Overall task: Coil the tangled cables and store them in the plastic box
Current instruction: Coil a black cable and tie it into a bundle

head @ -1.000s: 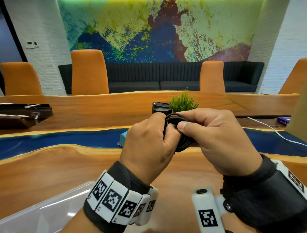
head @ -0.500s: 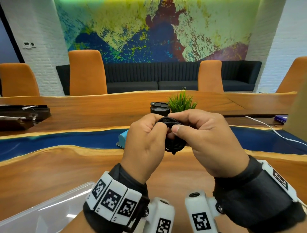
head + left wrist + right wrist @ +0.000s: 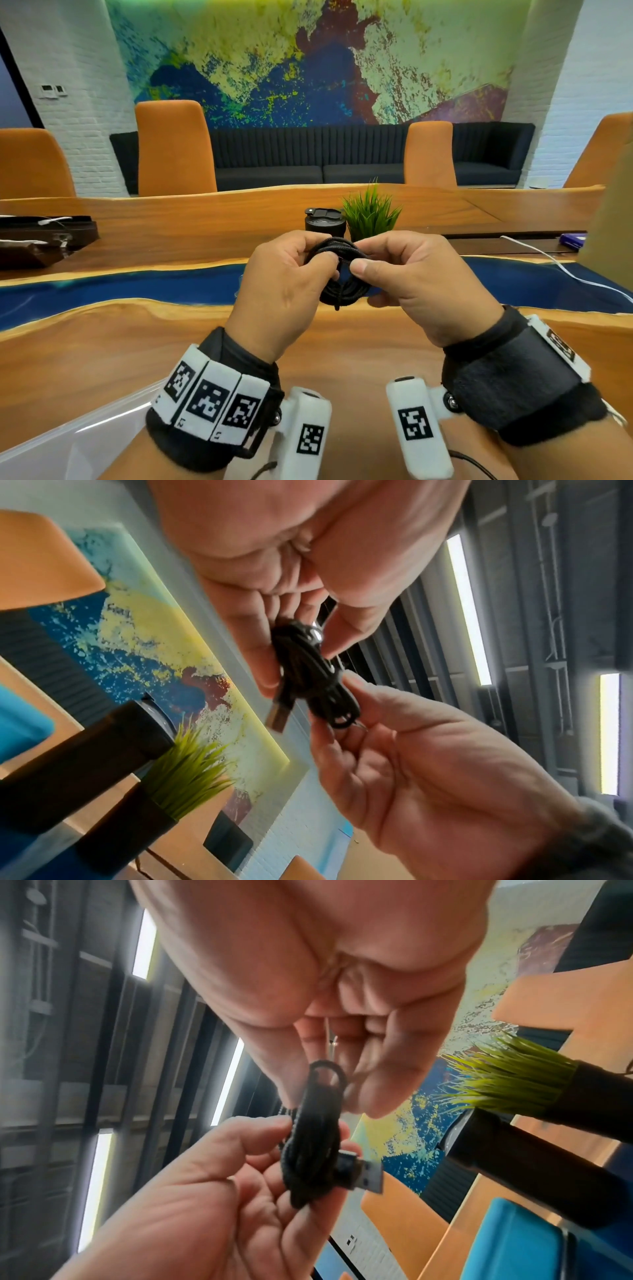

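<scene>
A black braided cable [image 3: 342, 274] wound into a small coil hangs in the air above the wooden table, held between both hands. My left hand [image 3: 291, 274] pinches its left side with thumb and fingers. My right hand [image 3: 394, 270] pinches the right side, thumb in front. In the wrist views the coiled cable [image 3: 311, 669] [image 3: 315, 1139] shows a USB plug [image 3: 363, 1176] [image 3: 279, 715] sticking out of the bundle. The clear plastic box [image 3: 68, 442] lies at the lower left, near my left forearm.
A black tumbler [image 3: 324, 222] and a small green plant [image 3: 371, 214] stand behind the hands. A white cable [image 3: 561, 267] trails across the table at the right. A dark tray [image 3: 41, 240] sits far left. Orange chairs and a dark sofa lie beyond.
Both hands have drawn slightly apart and turned the coil, so more of the bundle shows between them. The right thumb has shifted along the cable.
</scene>
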A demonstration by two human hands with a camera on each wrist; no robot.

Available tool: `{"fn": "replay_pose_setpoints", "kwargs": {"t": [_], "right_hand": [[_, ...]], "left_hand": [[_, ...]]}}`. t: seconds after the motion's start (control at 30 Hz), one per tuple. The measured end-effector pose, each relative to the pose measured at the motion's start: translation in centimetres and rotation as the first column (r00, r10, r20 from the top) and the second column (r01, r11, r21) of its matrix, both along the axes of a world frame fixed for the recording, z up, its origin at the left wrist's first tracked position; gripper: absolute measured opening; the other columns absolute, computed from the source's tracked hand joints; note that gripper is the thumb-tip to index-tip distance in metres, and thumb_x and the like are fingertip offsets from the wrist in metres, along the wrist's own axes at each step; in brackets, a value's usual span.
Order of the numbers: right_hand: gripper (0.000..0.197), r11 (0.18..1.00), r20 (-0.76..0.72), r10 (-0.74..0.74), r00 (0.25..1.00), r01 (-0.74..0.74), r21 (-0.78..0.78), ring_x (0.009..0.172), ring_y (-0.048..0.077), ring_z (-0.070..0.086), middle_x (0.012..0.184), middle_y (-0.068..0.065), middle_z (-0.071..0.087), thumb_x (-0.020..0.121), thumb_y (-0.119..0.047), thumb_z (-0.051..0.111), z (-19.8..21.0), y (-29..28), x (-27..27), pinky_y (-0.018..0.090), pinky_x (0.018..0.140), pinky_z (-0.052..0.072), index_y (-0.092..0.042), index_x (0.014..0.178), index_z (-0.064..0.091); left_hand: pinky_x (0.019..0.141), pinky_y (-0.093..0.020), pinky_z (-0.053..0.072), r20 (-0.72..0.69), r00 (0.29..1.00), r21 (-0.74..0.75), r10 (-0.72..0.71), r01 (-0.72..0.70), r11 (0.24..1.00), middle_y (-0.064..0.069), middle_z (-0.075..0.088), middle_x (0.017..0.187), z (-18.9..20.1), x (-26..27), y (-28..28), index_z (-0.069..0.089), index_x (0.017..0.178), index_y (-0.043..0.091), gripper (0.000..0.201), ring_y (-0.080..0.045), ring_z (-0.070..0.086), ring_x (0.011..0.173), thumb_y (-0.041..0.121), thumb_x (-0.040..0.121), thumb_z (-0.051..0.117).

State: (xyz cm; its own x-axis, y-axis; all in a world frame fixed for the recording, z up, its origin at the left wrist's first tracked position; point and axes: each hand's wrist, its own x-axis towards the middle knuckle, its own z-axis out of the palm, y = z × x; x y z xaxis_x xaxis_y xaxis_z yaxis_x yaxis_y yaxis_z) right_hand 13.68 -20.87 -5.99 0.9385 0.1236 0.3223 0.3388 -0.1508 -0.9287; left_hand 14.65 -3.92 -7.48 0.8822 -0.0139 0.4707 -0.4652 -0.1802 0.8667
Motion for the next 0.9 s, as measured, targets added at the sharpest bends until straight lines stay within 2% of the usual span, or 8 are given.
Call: {"fn": "replay_pose_setpoints", "kwargs": {"t": [0.13,0.27,0.43,0.53,0.63,0.77,0.83,0.9], "right_hand": [[0.009,1.000,-0.087,-0.028,0.996,0.027,-0.012,0.067,0.021,0.067,0.082,0.013,0.074,0.087,-0.007,0.068,-0.5,0.1,0.4,0.033,0.061,0.058,-0.009,0.095,0.072],[0.009,0.999,-0.162,-0.044,0.986,0.042,-0.015,0.069,0.024,0.064,0.090,0.024,0.072,0.087,-0.007,0.068,-0.9,-0.5,1.2,0.033,0.062,0.058,-0.005,0.095,0.071],[0.007,0.982,-0.232,-0.191,0.954,0.186,-0.045,0.067,0.022,0.063,0.086,0.022,0.072,0.089,-0.009,0.067,-0.9,-3.6,1.7,0.025,0.056,0.057,-0.004,0.093,0.070],[0.010,0.949,-0.284,-0.315,0.906,0.300,-0.095,0.057,0.014,0.065,0.083,0.016,0.072,0.089,-0.009,0.067,-0.6,-6.7,2.6,0.023,0.051,0.056,-0.002,0.096,0.068],[0.010,0.917,-0.356,-0.398,0.845,0.364,-0.161,0.058,0.017,0.064,0.086,0.019,0.069,0.089,-0.008,0.067,-0.8,-10.2,3.2,0.022,0.047,0.053,0.000,0.096,0.067],[0.006,0.917,-0.542,-0.399,0.740,0.336,-0.217,0.061,0.015,0.058,0.084,0.015,0.062,0.093,-0.008,0.061,-2.2,-12.4,3.1,0.020,0.042,0.052,-0.004,0.089,0.060],[0.008,0.908,-0.581,-0.416,0.699,0.290,-0.302,0.062,0.016,0.061,0.082,0.014,0.062,0.094,-0.008,0.060,-3.2,-12.3,3.2,0.021,0.043,0.054,-0.003,0.088,0.058],[0.006,0.893,-0.581,-0.424,0.695,0.215,-0.395,0.067,0.020,0.065,0.088,0.016,0.063,0.094,-0.005,0.057,-4.2,-12.0,3.7,0.023,0.047,0.057,0.000,0.091,0.057]], "left_hand": [[0.079,-0.039,0.062,-0.137,0.991,0.091,0.001,0.012,0.996,-0.004,0.075,0.099,-0.1,0.5,0.7,0.063,0.126,0.016,0.032,-0.017,0.073,0.091,0.018,0.094,0.064],[0.085,-0.038,0.060,-0.177,0.984,0.104,-0.005,0.023,0.994,0.000,0.073,0.108,0.5,0.5,1.3,0.058,0.132,0.018,0.040,-0.013,0.072,0.097,0.024,0.093,0.065],[0.083,-0.033,0.060,-0.148,0.988,0.097,0.034,-0.020,0.995,0.002,0.073,0.106,1.5,0.0,2.1,0.060,0.129,0.023,0.036,-0.005,0.071,0.095,0.025,0.093,0.064],[0.081,-0.030,0.059,-0.137,0.990,0.077,0.033,-0.023,0.997,0.002,0.073,0.108,2.0,-0.3,2.3,0.061,0.126,0.024,0.032,-0.005,0.071,0.094,0.024,0.094,0.063],[0.081,-0.033,0.058,-0.131,0.991,0.086,-0.004,0.015,0.996,0.001,0.073,0.110,2.0,-0.6,1.9,0.063,0.122,0.027,0.029,-0.007,0.072,0.095,0.026,0.093,0.065],[0.078,-0.033,0.056,-0.109,0.993,0.104,-0.049,0.060,0.993,0.001,0.074,0.107,1.8,-1.1,0.9,0.067,0.111,0.030,0.018,-0.007,0.073,0.092,0.025,0.093,0.065],[0.079,-0.036,0.057,-0.090,0.995,0.108,-0.053,0.063,0.992,-0.001,0.075,0.102,1.7,-1.3,0.5,0.069,0.105,0.028,0.013,-0.009,0.073,0.090,0.023,0.093,0.065],[0.080,-0.039,0.057,-0.074,0.995,0.119,-0.059,0.068,0.991,-0.003,0.075,0.101,1.5,-1.3,0.3,0.070,0.101,0.027,0.011,-0.010,0.074,0.090,0.022,0.093,0.065]]}}
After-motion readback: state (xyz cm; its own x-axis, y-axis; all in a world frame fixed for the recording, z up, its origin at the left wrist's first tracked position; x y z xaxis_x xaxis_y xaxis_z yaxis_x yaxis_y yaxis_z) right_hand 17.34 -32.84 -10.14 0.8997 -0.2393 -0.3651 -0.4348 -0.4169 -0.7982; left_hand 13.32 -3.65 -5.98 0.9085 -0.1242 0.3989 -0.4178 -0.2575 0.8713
